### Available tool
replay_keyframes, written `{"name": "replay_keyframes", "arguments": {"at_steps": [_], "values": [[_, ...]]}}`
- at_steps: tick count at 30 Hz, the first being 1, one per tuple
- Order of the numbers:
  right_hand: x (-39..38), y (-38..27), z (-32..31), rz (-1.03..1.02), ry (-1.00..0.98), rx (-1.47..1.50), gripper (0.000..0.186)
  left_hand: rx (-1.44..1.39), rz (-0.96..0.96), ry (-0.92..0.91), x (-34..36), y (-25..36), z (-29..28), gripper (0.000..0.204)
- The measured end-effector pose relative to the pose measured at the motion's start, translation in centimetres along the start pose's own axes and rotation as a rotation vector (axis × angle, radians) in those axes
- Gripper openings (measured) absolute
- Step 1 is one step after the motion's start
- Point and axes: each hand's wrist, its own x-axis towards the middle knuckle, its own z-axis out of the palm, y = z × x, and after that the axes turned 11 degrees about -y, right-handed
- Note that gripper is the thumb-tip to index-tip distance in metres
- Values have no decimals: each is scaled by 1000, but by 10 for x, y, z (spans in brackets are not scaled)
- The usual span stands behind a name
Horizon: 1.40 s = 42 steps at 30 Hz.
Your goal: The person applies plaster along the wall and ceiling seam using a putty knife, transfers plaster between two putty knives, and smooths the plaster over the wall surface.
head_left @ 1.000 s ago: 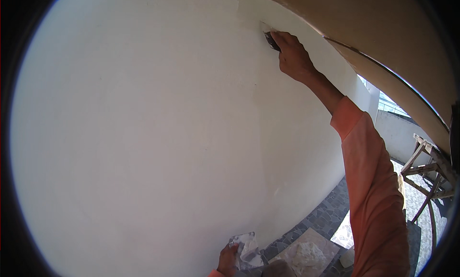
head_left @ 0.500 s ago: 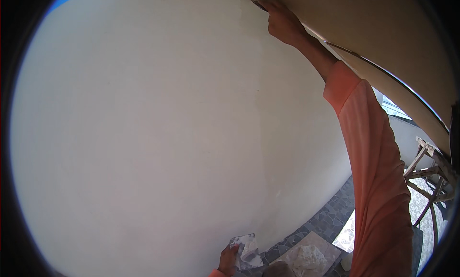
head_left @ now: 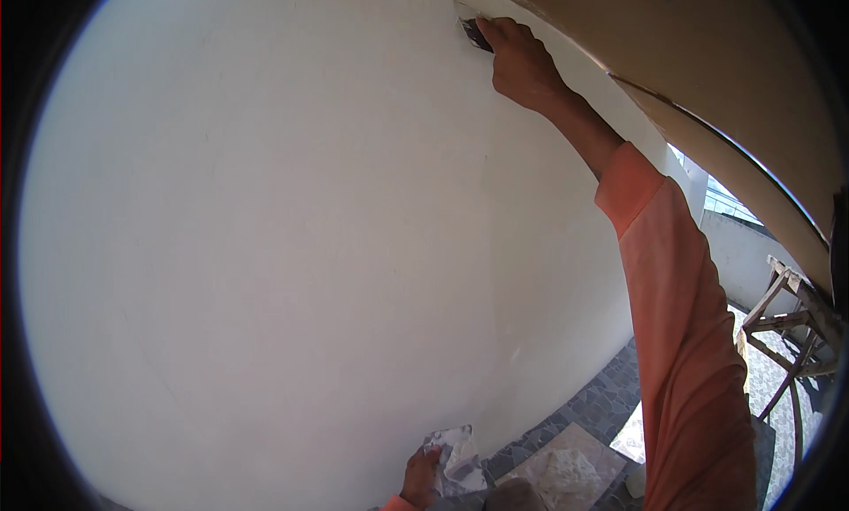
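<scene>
Head view, right grip (head_left: 526, 67): clamped on the scraper (head_left: 477, 34) at its upper left, blade seemingly against the wall (head_left: 309, 246); looks like smoothing.
Next stroke: probably wants a flat blade.
Left grip (head_left: 420, 477): way below, holding a smeared plate (head_left: 459, 463).
Edges: brown overhang (head_left: 699, 42) rightward, loads of wall leftward.

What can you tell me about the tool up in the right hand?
The scraper has a dark handle spotted with white and a thin, pale blade, perhaps metal. The right hand grips its handle. It slants, blade toward the picture's upper left, at the pale wall, close to the brown overhang; whether the blade touches the wall is hard to tell.
</scene>
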Motion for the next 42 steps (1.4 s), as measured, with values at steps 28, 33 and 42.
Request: {"name": "replay_keyframes", "arguments": {"at_steps": [28, 33, 42], "values": [[-207, -65, -97, 597, -448, 1434, 21, -209, 294, -151, -29, 112, 67, 41], [-236, -121, -139, 426, -535, 1349, 17, -302, 328, -176, -42, 160, 124, 43], [-276, -176, -134, -459, -299, 1190, 64, 110, 549, -280, -72, 151, 165, 44]]}}
